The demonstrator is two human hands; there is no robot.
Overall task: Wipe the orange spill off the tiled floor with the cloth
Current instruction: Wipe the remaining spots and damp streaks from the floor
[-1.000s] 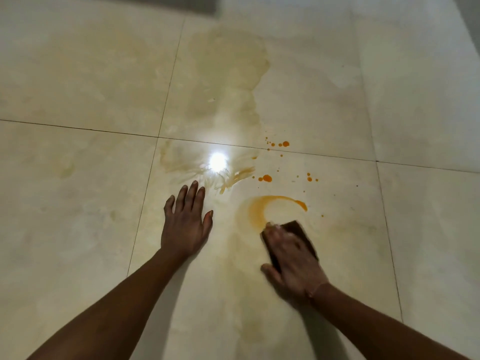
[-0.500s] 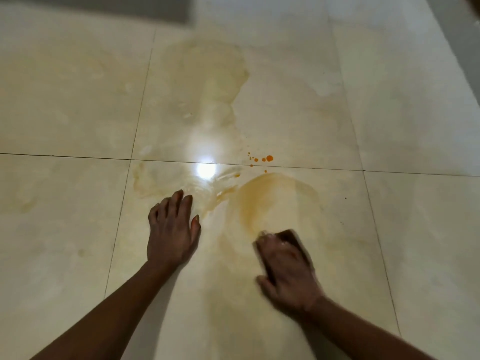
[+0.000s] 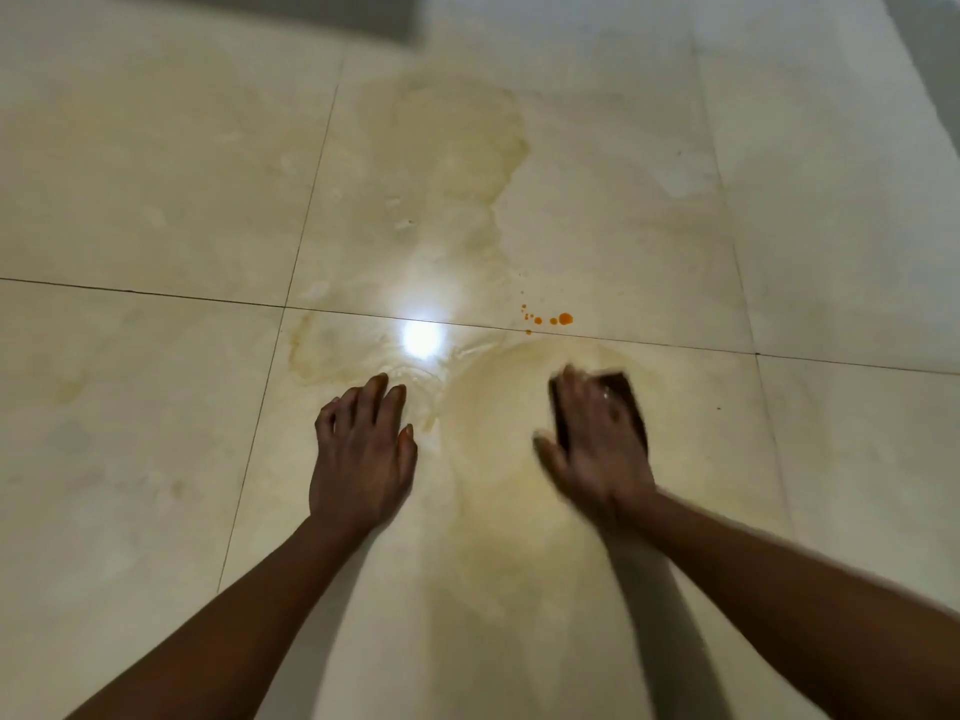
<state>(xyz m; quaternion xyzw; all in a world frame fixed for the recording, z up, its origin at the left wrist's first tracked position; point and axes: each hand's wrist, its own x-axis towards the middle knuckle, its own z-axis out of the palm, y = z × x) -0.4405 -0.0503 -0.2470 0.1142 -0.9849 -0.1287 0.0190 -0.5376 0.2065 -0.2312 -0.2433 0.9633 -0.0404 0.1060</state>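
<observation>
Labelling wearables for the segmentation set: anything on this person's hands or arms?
Nothing worn shows: left hand and right hand are bare, no gloves; left forearm and right forearm are sleeveless to the frame edge, no watch. The right hand is blurred, so a ring or thin wristband cannot be ruled out.

I am working at floor level in an indoor room. The floor [image 3: 156, 174] is laid with large square tiles, cream, faintly marble-veined and polished. The grout lines [image 3: 145, 292] are thin, dark and straight, and cross at right angles. The surface is glossy enough to mirror one bright light as a white glare spot [image 3: 422, 339]. A dark band [image 3: 363, 13] runs along the far edge, but I cannot tell what it is. This finish fits a home or similar interior; I cannot tell which room.
</observation>
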